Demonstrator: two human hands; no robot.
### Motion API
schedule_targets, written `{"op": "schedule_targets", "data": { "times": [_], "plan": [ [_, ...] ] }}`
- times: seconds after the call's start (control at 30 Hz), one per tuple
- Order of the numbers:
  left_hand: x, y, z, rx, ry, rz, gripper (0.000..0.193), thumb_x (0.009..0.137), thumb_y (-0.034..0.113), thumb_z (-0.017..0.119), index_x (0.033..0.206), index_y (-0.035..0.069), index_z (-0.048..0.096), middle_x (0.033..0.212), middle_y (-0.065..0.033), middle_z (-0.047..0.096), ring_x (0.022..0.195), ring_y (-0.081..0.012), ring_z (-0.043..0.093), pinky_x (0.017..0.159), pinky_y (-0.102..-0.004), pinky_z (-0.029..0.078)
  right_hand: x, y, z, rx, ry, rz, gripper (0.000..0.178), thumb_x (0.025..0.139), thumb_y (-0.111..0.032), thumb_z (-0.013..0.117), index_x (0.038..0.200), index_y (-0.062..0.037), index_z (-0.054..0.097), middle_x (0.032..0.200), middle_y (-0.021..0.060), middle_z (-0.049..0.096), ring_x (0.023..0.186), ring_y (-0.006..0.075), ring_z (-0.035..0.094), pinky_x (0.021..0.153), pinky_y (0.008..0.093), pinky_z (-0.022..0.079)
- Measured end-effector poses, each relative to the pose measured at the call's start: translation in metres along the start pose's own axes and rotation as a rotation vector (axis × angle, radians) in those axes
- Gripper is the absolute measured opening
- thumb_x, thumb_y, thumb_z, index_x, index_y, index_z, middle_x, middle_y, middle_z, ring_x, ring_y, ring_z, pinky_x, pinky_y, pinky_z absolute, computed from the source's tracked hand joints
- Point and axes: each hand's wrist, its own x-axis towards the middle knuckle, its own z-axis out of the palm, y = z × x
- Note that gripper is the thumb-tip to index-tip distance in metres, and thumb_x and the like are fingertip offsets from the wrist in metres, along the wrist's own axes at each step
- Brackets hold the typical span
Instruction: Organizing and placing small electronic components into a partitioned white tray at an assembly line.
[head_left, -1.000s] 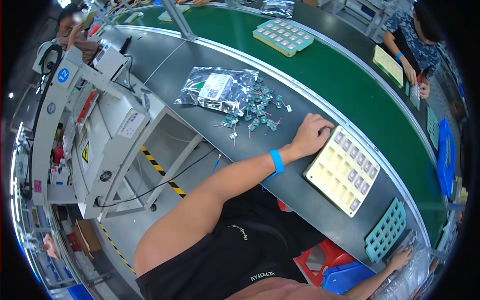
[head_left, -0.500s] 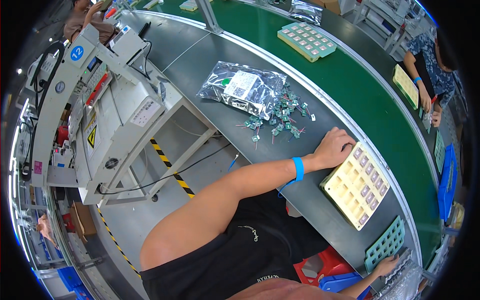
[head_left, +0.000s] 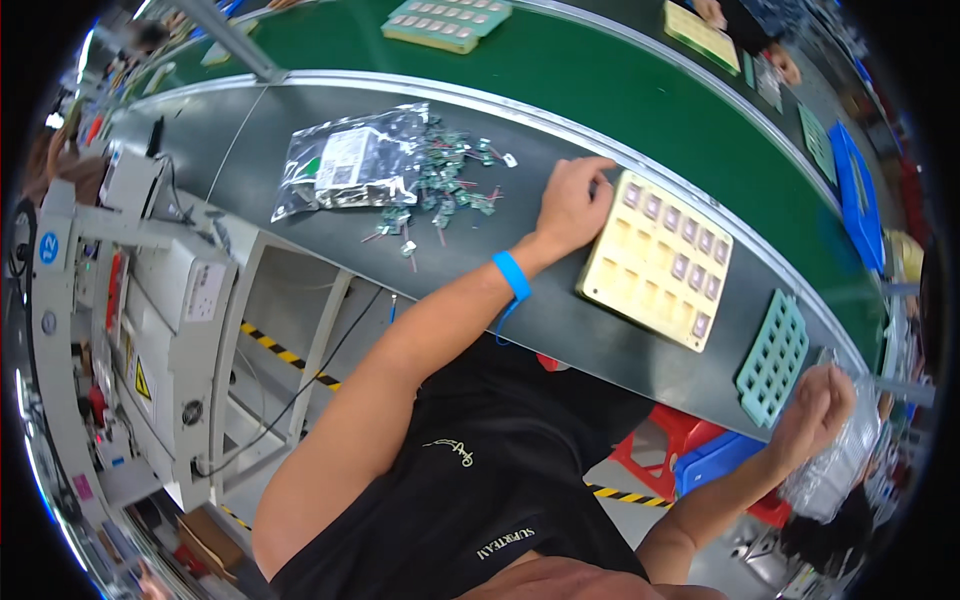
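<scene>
A cream tray (head_left: pixel 640 262) with rows of pockets lies on the grey bench in front of me. Small square pinkish-clear parts (head_left: pixel 672 216) fill some pockets, mostly along its far and right sides. At the tray's far left corner is my left hand (head_left: pixel 575 205), fingers curled against the edge and a blue band on the wrist. Off to the right, my right hand (head_left: pixel 818 408) is raised with its fingers bent together; whatever they may hold is hidden. Near it are a green lattice frame (head_left: pixel 772 358) and a clear plastic pack (head_left: pixel 838 462).
Left of the tray lie a silver bag (head_left: pixel 350 160) and a heap of small green circuit boards with wires (head_left: pixel 450 180). Beyond the rail runs a green conveyor (head_left: pixel 560 75) carrying a filled tray (head_left: pixel 445 22). Across it, another person's hands work. A white machine (head_left: pixel 160 300) stands left.
The view has turned, so the bench things appear shifted left. My right hand has risen from the plastic pack beside the lattice frame. My left hand stays at the tray's corner.
</scene>
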Motion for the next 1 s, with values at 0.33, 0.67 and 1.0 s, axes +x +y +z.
{"op": "schedule_targets", "data": {
  "times": [0.33,0.67,1.0],
  "plan": [
    [-0.004,0.005,0.005,-0.020,-0.048,-0.039,0.026,0.083,0.008,0.056,0.107,0.003,0.064,0.086,-0.0078,0.064,0.085,-0.0290,0.054,0.076,-0.0412,0.046,0.033,-0.133,0.092,0.758,-0.450,-0.736,0.062,0.090,-0.025,0.063,0.147,-0.0325,0.041,0.064,-0.0066,0.042,0.050,0.0070,0.032,0.043,0.0237,0.026],
    [-0.002,0.004,0.006,-0.036,-0.023,-0.021,0.025,0.082,0.006,0.056,0.106,0.003,0.063,0.082,-0.0077,0.063,0.083,-0.0286,0.053,0.076,-0.0418,0.045,0.048,-0.134,0.107,0.810,-0.572,-0.724,0.063,0.087,-0.016,0.063,0.147,-0.0303,0.044,0.063,-0.0077,0.045,0.046,0.0065,0.030,0.043,0.0243,0.024],
    [-0.002,0.006,0.006,-0.030,-0.032,-0.013,0.025,0.082,0.006,0.056,0.105,0.002,0.063,0.081,-0.0074,0.063,0.082,-0.0282,0.053,0.076,-0.0416,0.045,0.046,-0.143,0.120,0.834,-0.629,-0.657,0.015,0.080,-0.006,0.064,0.083,-0.0165,0.054,0.061,-0.0056,0.049,0.044,0.0071,0.032,0.040,0.0243,0.022]
  ]
}}
